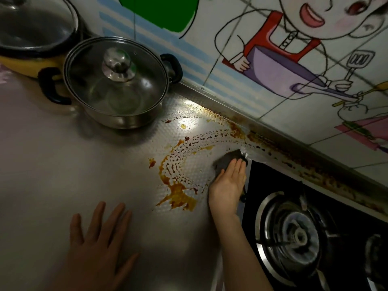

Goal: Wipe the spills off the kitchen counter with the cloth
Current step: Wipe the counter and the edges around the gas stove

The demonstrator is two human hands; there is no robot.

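Wiping is mid-way, I'd say: the right hand (227,183) is pressing flat, fingers straight, on the dark cloth (227,159) at the counter's (52,164) 3 o'clock edge, right against the black stove (315,227), while the left hand (100,242) is resting spread open and empty at 6 o'clock. Orange sauce spills (178,185) are sitting just beside the cloth at its 8 o'clock, so the next pass is probably sweeping that way, plus the crusty wall strip (294,164).

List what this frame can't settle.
- Cloth: mostly under the right hand; size and dirtiness unknown.
- Second burner: cut by the right edge.
- Back pot: cut by the top-left corner.
- Pot contents: glare on its lid.
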